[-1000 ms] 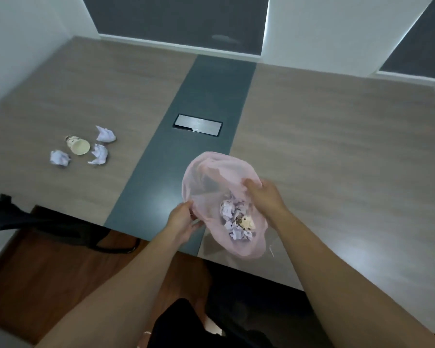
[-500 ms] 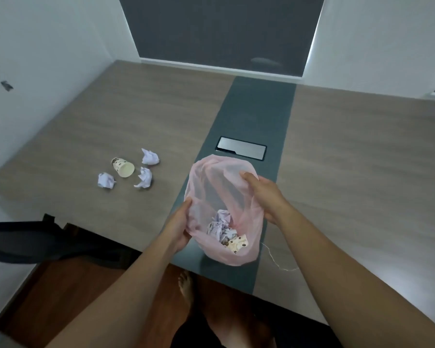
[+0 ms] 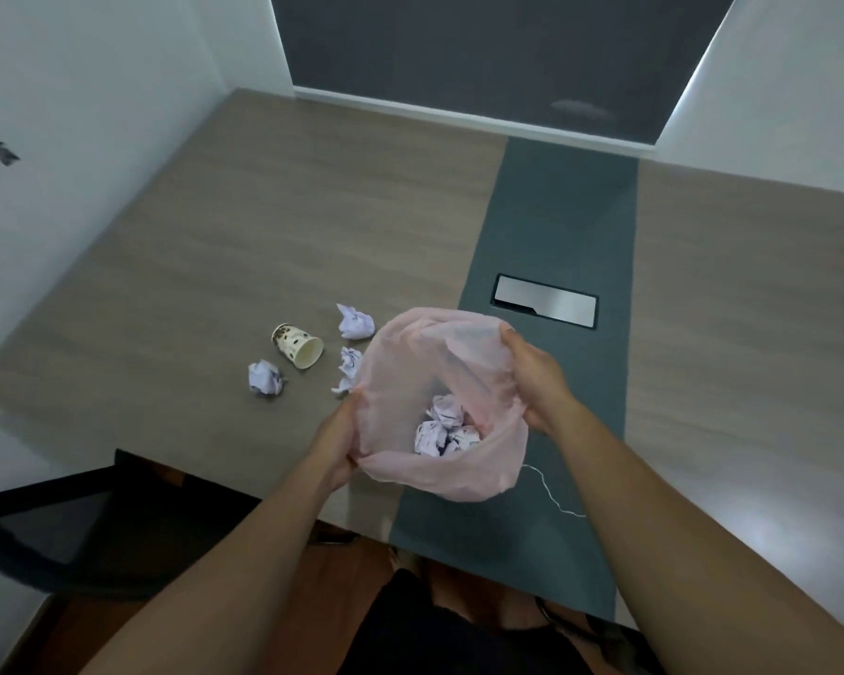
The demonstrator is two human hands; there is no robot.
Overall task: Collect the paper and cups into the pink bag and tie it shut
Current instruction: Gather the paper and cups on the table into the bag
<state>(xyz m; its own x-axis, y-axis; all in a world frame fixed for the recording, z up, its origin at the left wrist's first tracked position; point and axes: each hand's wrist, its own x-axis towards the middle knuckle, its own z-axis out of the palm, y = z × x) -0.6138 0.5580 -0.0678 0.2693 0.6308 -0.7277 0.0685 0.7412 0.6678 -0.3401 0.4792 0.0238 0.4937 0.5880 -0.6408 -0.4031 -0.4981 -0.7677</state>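
Head view: left hand (image 3: 335, 438) and right hand (image 3: 537, 377) each grip the pink bag's (image 3: 439, 479) rim, holding its mouth open between them.

Open pink bag (image 3: 403, 367), tipped cup (image 3: 297, 346), crumpled papers (image 3: 264, 378)

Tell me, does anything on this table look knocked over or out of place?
Yes. A paper cup lies on its side on the table, with three crumpled paper balls loose around it, left of the pink bag. A thin white thread also trails on the table beside the bag.
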